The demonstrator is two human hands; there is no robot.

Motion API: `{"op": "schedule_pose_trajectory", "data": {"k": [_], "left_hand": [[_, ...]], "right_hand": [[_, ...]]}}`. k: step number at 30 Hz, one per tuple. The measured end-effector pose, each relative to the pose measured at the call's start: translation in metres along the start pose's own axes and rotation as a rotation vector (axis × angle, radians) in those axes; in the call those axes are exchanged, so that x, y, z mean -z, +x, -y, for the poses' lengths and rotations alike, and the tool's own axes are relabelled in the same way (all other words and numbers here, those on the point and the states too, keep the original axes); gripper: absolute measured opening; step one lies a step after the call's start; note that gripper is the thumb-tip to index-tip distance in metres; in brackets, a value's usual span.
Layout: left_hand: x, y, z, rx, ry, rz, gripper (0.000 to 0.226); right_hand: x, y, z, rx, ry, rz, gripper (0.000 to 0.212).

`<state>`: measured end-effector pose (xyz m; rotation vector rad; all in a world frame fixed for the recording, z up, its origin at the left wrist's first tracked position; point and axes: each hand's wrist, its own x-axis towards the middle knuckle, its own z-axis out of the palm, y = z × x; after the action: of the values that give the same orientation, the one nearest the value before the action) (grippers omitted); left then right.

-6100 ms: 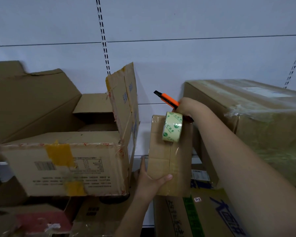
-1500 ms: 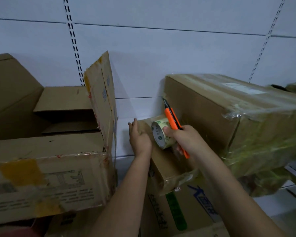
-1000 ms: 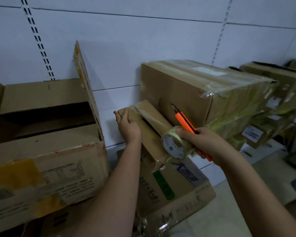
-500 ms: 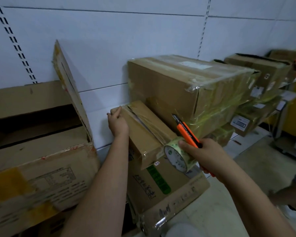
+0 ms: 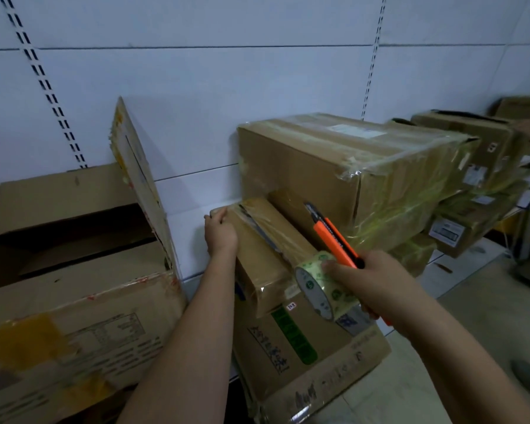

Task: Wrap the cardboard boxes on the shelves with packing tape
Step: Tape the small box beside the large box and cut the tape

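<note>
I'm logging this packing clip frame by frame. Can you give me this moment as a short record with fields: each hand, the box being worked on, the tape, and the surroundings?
left hand: grips the far end of the small box
right hand: holds the tape roll and orange utility knife together
small box: tilted, resting on a printed carton
tape: clear strip runs from the roll along the small box's top
surroundings: large taped box at right, open box at left
</note>
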<state>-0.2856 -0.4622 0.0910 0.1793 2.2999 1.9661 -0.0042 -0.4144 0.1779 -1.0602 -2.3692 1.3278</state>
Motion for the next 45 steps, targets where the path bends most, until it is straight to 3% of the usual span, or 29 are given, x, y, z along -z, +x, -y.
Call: {"op": "schedule_pose_trajectory", "data": {"k": [6, 10, 16, 21, 23, 26, 29, 34, 38, 41, 45], "left_hand": [[-0.003, 0.007, 0.009, -0.098, 0.293, -0.057, 0.045], [-0.002, 0.003, 0.003, -0.167, 0.509, -0.066, 0.035], [-0.007, 0.006, -0.012, -0.22, 0.915, -0.029, 0.052], [-0.025, -0.001, -0.023, -0.187, 1.056, 0.032, 0.067], [-0.031, -0.008, -0.018, -0.263, 1.109, 0.05, 0.063], [-0.034, -0.012, -0.004, -0.511, 1.195, 0.059, 0.057], [-0.032, -0.011, -0.003, -0.536, 1.238, 0.084, 0.064], [-0.037, -0.008, -0.009, -0.469, 1.289, 0.144, 0.064], [-0.045, -0.027, -0.012, -0.667, 1.338, 0.097, 0.055], [-0.048, -0.037, -0.006, -0.718, 1.353, 0.115, 0.054], [-0.037, -0.031, -0.012, -0.659, 1.226, 0.243, 0.073]], "right_hand": [[-0.027, -0.003, -0.047, -0.151, 0.269, 0.074, 0.038], [-0.046, -0.01, -0.06, -0.125, 0.335, 0.074, 0.027], [-0.056, -0.01, -0.067, -0.084, 0.407, -0.01, 0.022], [-0.061, -0.004, -0.073, -0.058, 0.383, -0.043, 0.028], [-0.064, -0.001, -0.083, -0.08, 0.359, -0.028, 0.031], [-0.071, -0.001, -0.101, -0.152, 0.379, 0.029, 0.029], [-0.076, -0.002, -0.11, -0.185, 0.443, 0.067, 0.032], [-0.072, 0.0, -0.108, -0.119, 0.479, -0.055, 0.028], [-0.061, 0.01, -0.102, 0.033, 0.374, -0.228, 0.018], [-0.057, 0.025, -0.093, 0.189, 0.25, -0.224, 0.005], [-0.065, 0.046, -0.092, 0.354, 0.226, -0.164, 0.043]]}}
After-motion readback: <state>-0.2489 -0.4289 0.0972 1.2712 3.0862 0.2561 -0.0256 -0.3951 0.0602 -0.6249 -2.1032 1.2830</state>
